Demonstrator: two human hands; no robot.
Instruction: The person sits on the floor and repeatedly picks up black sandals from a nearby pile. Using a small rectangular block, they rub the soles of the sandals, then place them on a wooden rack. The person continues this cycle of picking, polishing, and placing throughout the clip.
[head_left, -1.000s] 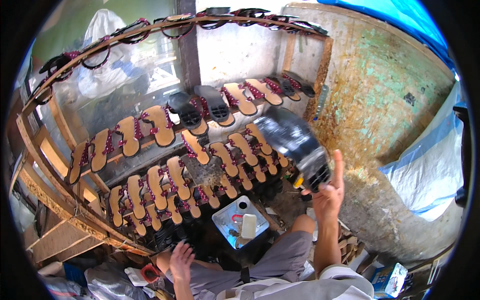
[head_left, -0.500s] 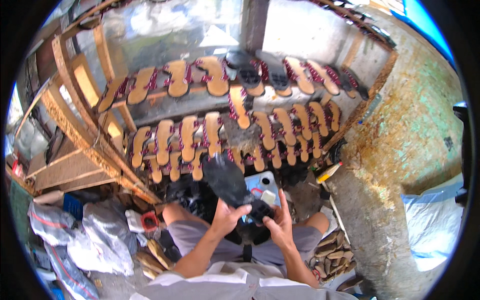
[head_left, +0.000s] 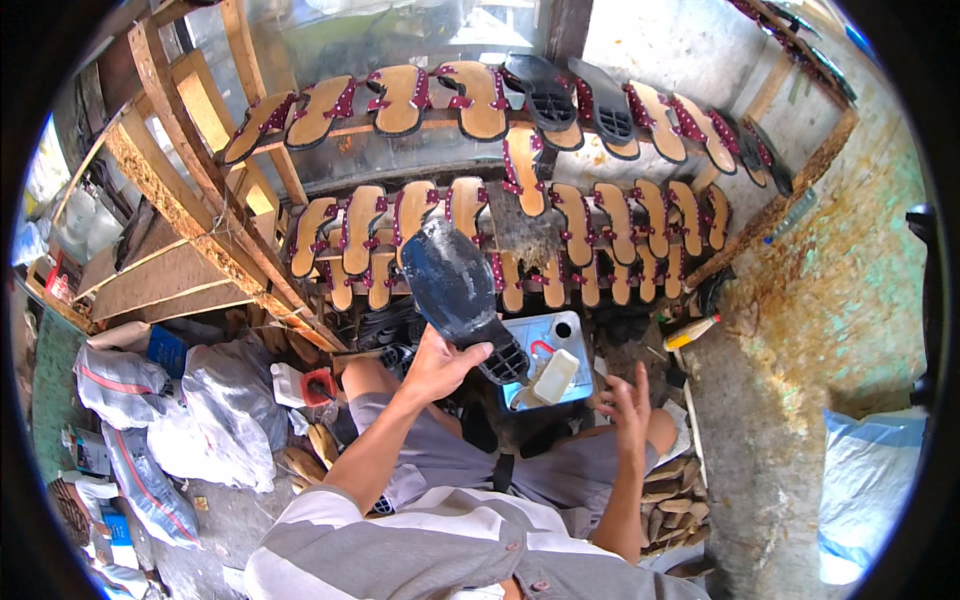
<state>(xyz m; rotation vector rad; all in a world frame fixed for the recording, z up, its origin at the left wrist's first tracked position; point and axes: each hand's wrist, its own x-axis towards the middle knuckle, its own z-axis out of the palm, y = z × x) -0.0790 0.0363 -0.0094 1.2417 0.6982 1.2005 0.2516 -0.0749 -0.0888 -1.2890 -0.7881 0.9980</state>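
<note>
My left hand [head_left: 440, 368] grips a black shoe sole [head_left: 448, 278] around its waist, the thumb lying on top. The sole's glossy broad end points away from me, and its heel end with gridded hollows faces right. Off to the right, above my knee, my right hand [head_left: 630, 408] is empty with its fingers apart. Between the hands sits a light-blue box [head_left: 582, 384] with a dark round hole at its far corner. On it rests an off-white rectangular container [head_left: 556, 376], and something red curves beside that.
Ahead, wooden racks hold several tan sandals [head_left: 480, 100] with dark red dotted straps, plus black soles [head_left: 603, 105]. Filled white sacks [head_left: 215, 420] lie at left. A yellow bottle [head_left: 691, 332] and wooden shoe forms [head_left: 672, 505] are at right.
My right hand has come off the sole and moved right, its fingers spreading. The left hand keeps hold of the sole. The whole view has shifted, with the racks now higher in the picture.
</note>
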